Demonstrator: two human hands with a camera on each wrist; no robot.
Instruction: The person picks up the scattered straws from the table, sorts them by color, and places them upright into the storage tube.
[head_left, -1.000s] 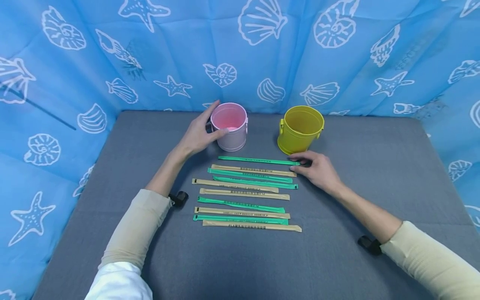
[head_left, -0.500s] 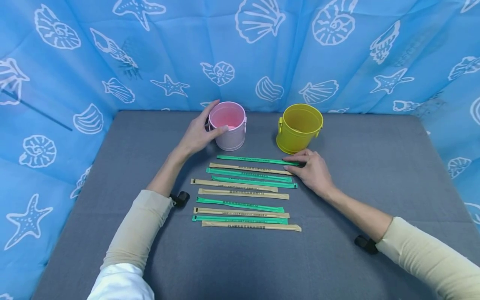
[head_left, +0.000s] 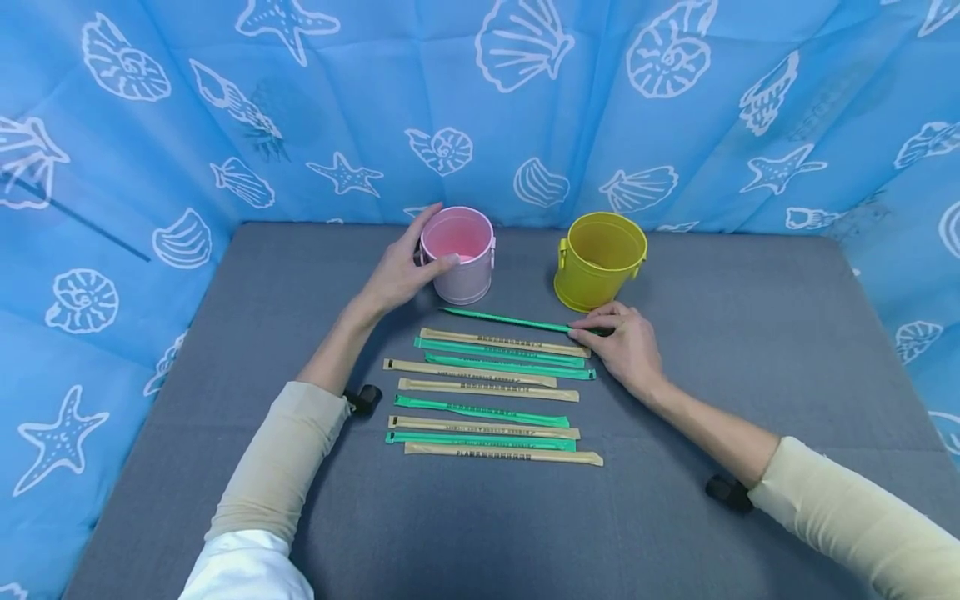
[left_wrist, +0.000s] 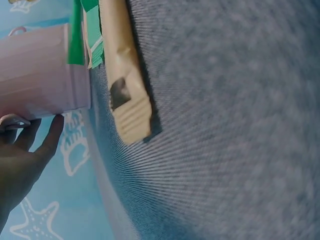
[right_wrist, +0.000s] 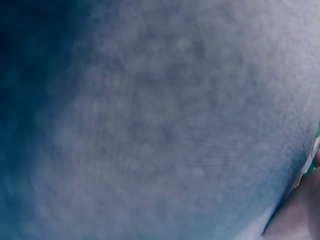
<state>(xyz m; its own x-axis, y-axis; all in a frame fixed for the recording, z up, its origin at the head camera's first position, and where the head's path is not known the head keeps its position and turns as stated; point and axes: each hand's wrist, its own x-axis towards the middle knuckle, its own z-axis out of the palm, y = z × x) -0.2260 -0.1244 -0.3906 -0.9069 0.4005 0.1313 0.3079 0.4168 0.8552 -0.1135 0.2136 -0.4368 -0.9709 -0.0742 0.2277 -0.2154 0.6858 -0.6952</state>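
Observation:
In the head view my left hand [head_left: 393,275] grips the pink bucket [head_left: 463,285] at its left side, thumb over the rim. The left wrist view shows fingers [left_wrist: 50,137] against the bucket wall [left_wrist: 35,75]. My right hand [head_left: 628,343] pinches the right end of a green wrapped straw [head_left: 510,319] between thumb and fingers. This straw is slightly tilted, its left end just in front of the pink bucket. Only a sliver of the right hand [right_wrist: 297,215] shows in the right wrist view. The yellow bucket [head_left: 591,285] stands just behind the right hand.
Several tan wrapped straws [head_left: 487,387] and green wrapped straws [head_left: 483,409] lie in rough rows across the grey table [head_left: 480,525]. A blue curtain [head_left: 375,100] with white shells hangs along the back and sides.
The right hand has moved slightly left along the farthest green straw and now pinches it. That straw has turned, its left end now a little farther back. The left hand stays at the pink bucket.

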